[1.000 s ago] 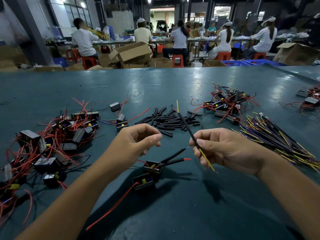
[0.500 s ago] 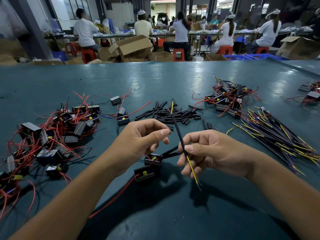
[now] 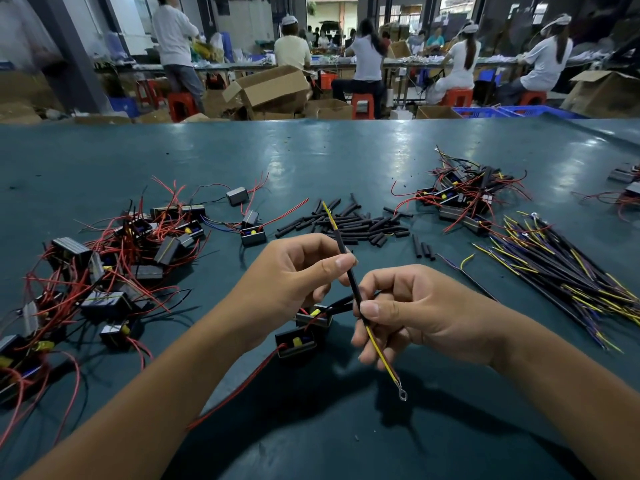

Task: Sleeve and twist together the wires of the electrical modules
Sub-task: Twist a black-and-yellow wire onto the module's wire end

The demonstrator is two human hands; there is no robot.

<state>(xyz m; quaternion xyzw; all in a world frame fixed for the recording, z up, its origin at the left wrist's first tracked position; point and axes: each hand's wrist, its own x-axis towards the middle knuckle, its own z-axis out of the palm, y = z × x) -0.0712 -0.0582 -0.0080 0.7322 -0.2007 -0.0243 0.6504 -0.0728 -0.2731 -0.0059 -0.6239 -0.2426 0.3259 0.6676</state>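
Left hand: the left hand (image 3: pixel 294 271) is held above the table, fingers curled, and the sleeved wire (image 3: pixel 349 275) is pinched between thumb tip and fingers.
Right hand: the right hand (image 3: pixel 415 310) is held just beside the left, fingers curled, and the same wire is pinched lower down between thumb and forefinger.
Sleeved wire: a yellow wire covered along its middle by a black sleeve is held tilted, its bare yellow upper end pointed away over the sleeve pile; its lower yellow end, fitted with a ring terminal (image 3: pixel 402 395), hangs below the right hand.
Modules in work: two small black modules (image 3: pixel 298 341) are seen on the table under the hands, one just behind the other; a red lead (image 3: pixel 239 389) runs from the nearer one toward the near edge.
Table: a dark green table (image 3: pixel 311 161) is spread with parts.
Left pile: a heap of modules with red wires (image 3: pixel 104 265) is laid to the left.
Sleeve pile: short black sleeves (image 3: pixel 356 225) are scattered beyond the hands.
Far pile: a second module heap (image 3: pixel 460 199) is seen at the right rear.
Wire bundle: black and yellow wires (image 3: pixel 561 271) are laid at the right.
Background: people are seated at benches among cardboard boxes (image 3: pixel 273 88).
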